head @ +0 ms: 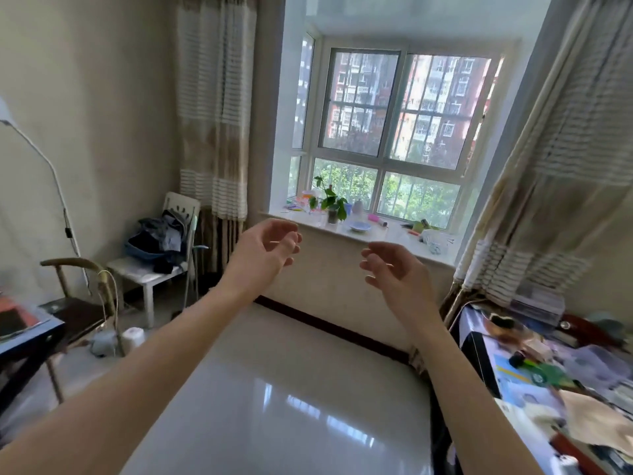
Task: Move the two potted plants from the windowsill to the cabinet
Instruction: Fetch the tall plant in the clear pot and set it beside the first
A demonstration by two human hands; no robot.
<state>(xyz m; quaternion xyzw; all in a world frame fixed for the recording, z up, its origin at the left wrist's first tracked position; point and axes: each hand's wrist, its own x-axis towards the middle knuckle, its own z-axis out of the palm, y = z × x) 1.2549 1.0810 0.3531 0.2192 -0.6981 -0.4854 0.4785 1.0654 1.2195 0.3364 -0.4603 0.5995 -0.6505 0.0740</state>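
Observation:
A potted plant with green leaves in a dark pot stands on the white windowsill, left of its middle, among small clutter. I can make out only this one plant. My left hand and my right hand are raised in front of me, palms facing each other, fingers apart and curled, holding nothing. Both hands are well short of the sill, with the plant appearing between and above them.
A shallow blue dish and small items lie on the sill. A white chair piled with clothes stands at the left, beside a wooden chair. A cluttered table fills the right side. Glossy tiled floor stretches ahead.

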